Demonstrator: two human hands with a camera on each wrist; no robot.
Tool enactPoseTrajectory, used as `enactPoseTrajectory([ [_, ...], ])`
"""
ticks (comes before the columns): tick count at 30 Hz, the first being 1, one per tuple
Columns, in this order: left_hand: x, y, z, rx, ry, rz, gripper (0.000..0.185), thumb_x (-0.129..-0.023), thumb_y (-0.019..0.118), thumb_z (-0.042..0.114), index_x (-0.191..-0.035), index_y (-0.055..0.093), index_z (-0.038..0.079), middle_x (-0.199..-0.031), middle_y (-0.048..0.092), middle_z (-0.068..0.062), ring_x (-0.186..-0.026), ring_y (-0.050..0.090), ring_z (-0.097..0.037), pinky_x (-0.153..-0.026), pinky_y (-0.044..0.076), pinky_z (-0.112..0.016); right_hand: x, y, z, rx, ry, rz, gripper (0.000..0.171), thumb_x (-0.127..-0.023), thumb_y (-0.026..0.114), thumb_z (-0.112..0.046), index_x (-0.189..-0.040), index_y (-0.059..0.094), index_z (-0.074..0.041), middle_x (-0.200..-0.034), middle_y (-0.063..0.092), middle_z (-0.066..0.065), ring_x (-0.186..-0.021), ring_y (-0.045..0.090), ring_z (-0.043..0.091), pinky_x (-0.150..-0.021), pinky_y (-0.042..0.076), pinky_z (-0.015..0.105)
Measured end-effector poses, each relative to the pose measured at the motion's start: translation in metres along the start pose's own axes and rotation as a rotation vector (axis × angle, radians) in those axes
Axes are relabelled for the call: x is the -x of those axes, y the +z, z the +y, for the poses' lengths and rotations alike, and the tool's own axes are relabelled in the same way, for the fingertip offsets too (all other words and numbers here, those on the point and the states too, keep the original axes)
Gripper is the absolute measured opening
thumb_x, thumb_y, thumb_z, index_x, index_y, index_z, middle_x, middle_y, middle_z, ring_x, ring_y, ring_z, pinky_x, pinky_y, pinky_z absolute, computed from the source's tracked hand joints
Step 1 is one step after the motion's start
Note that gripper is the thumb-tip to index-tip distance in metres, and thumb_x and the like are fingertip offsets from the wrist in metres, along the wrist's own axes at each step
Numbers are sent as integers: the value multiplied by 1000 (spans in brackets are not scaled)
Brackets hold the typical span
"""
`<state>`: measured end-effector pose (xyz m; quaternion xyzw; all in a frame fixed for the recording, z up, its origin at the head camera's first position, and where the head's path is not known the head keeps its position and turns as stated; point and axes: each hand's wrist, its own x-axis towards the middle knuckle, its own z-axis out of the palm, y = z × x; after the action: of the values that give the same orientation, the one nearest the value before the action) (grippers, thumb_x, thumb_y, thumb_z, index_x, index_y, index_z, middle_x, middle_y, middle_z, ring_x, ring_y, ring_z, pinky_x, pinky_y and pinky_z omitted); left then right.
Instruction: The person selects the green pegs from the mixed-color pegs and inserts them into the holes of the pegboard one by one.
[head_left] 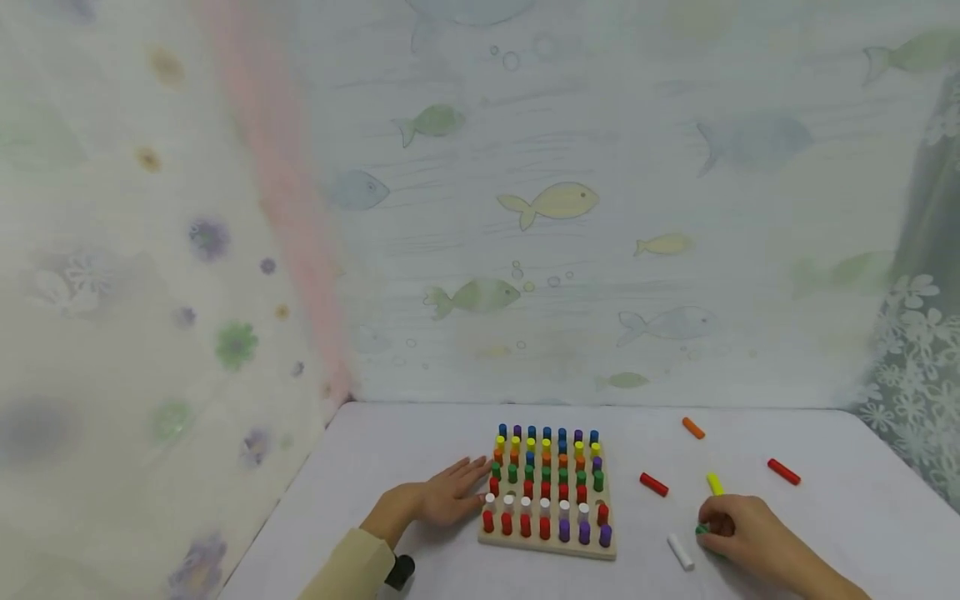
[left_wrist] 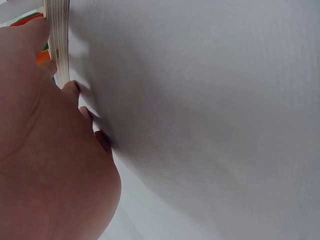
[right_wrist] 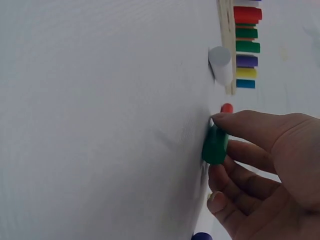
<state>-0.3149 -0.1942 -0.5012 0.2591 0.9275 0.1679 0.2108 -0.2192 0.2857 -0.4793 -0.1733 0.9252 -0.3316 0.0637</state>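
A wooden pegboard stands on the table, filled with rows of coloured pegs in blue, yellow, orange, green, red, white and purple. My left hand lies with fingers extended at the board's left side; in the left wrist view its thumb and a finger meet the wooden edge. To the right of the board, my right hand pinches a green peg between thumb and fingers, low over the table. A yellow peg lies just beyond that hand, and a white peg lies to its left.
Farther out on the white tablecloth lie an orange peg and two red pegs, one nearer the board and one at the right. A purple peg end shows at the right wrist view's bottom. Fish-printed cloth hangs behind.
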Motion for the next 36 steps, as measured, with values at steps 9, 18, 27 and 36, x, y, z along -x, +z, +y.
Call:
enactPoseTrajectory([
  [9,0,-3,3,4,-17,1,71,-104,43,61,-164,23,29,-171,20,2,-158,12,-29,-124,17,-58,-1,2,1,-37,-46,33,12,-92,75,-13,-97,71,-3,-86,68,-5,-71,56,-2,-61,52,21],
  [18,-2,-2,3,16,8,0,71,-104,40,61,-165,22,29,-171,20,0,-158,11,-31,-125,16,-58,-5,1,-2,-300,124,-26,23,-96,70,-18,-107,72,2,-91,70,2,-77,61,13,-64,52,25],
  [27,0,-4,16,16,-25,2,69,-105,45,56,-164,24,28,-171,21,1,-158,13,-28,-125,17,-55,-13,2,-21,-540,169,-25,42,-101,66,-25,-122,63,11,-99,73,6,-91,67,21,-77,60,31],
  [36,-2,-1,0,25,-7,7,71,-104,41,61,-164,23,28,-171,18,2,-158,10,-31,-124,15,-60,-35,18,-56,-530,44,125,29,-96,72,-17,-110,65,7,-99,75,12,-89,73,28,-76,62,35],
])
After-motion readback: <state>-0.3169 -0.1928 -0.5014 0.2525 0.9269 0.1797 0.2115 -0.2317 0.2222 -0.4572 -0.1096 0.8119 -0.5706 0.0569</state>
